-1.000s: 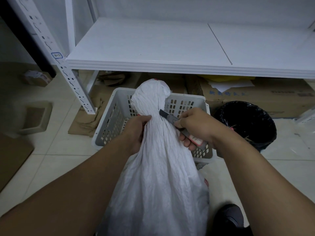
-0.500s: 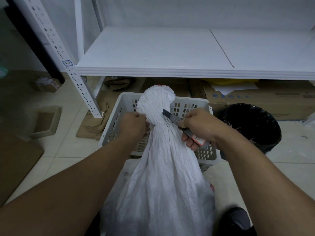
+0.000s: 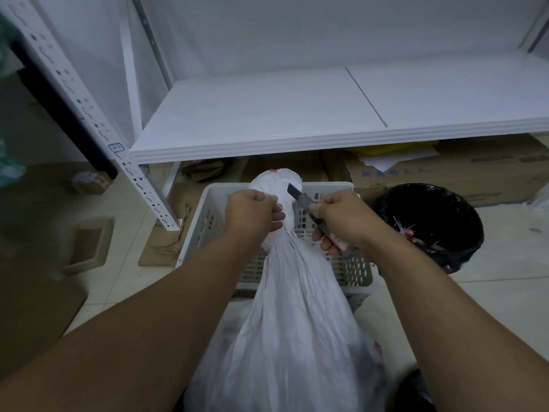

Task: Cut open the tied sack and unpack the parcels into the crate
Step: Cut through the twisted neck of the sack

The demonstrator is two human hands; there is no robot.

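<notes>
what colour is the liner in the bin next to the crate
Black. The bin liner shows clearly in the head view, just right of the white crate.

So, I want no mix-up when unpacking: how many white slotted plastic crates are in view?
1: the white slotted plastic crate on the floor just behind the tied white sack, left of the round black-lined bin. More could hide under the white shelf.

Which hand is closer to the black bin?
Right. The right hand, holding the knife, is near the black bin; the left hand grips the sack farther off.
</notes>
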